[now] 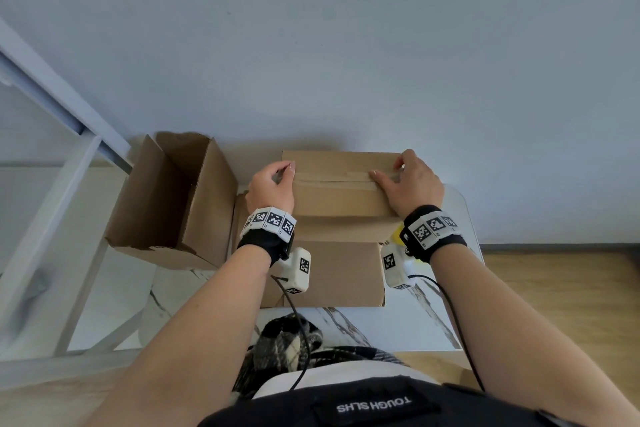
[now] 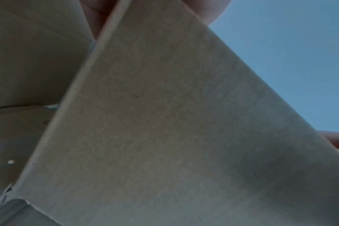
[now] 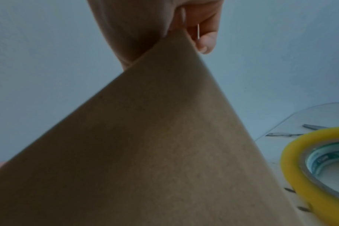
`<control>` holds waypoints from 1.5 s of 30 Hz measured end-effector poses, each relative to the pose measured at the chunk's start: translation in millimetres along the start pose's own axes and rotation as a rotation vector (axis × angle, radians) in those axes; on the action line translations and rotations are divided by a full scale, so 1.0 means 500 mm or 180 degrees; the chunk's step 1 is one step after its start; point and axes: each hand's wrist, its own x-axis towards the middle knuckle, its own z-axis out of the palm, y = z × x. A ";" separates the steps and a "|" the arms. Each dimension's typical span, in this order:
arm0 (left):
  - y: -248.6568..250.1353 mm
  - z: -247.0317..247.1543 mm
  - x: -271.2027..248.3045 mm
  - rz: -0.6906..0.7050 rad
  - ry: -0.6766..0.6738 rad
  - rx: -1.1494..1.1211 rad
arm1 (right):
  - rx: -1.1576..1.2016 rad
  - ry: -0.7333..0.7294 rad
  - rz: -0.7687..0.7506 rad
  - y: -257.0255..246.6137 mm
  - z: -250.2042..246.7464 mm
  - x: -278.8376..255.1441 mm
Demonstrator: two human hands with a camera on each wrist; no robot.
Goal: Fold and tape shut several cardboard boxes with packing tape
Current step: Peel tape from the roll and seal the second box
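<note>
A closed cardboard box [image 1: 343, 199] stands at the table's far middle, a strip of clear tape [image 1: 336, 180] along its top seam. My left hand [image 1: 285, 173] curls round the box's left end; in the left wrist view its fingers [image 2: 209, 13] lie on both sides of a box edge [image 2: 164, 122]. My right hand [image 1: 391, 172] lies on the box's top right corner, its fingers [image 1: 379, 176] flat on the tape's right end. The yellow tape roll [image 3: 310, 168] lies on the table right of the box [image 3: 145, 145], partly hidden behind my right wrist [image 1: 398, 234].
An open empty cardboard box [image 1: 173, 201] stands to the left, flaps up. A flattened cardboard piece [image 1: 339, 270] lies in front of the closed box on the white marbled table [image 1: 346, 326]. Scissors [image 3: 292, 133] lie beyond the roll. A wall runs right behind the table.
</note>
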 end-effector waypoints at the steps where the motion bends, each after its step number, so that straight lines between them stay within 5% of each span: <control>1: 0.001 0.001 0.000 0.0001 -0.0006 -0.0003 | -0.0015 0.0032 0.0033 -0.001 -0.002 -0.001; 12: 0.001 -0.002 0.006 0.0028 -0.0007 0.0024 | -0.0778 -0.0082 0.0286 -0.012 -0.019 0.018; 15: 0.001 -0.001 0.008 0.0007 -0.0013 -0.0031 | -0.0029 -0.0370 0.0448 0.022 -0.017 0.025; 20: 0.003 0.001 0.008 -0.0006 -0.0003 -0.0032 | 0.2151 -0.0879 0.1531 0.052 0.003 0.017; 26: 0.005 0.001 0.007 -0.0007 0.0003 -0.0013 | 0.2775 -0.0774 0.1699 0.074 0.013 0.001; 33: 0.011 0.001 0.008 0.0036 0.0001 0.0022 | 0.2113 -0.0515 0.1251 0.057 0.028 -0.002; 40: 0.010 -0.002 0.010 0.0010 -0.0001 0.0012 | 0.2472 -0.0688 0.1663 0.051 0.038 -0.002; 45: 0.011 0.000 0.009 -0.0047 0.0013 0.0009 | 0.2032 -0.0569 0.1599 0.042 0.030 0.003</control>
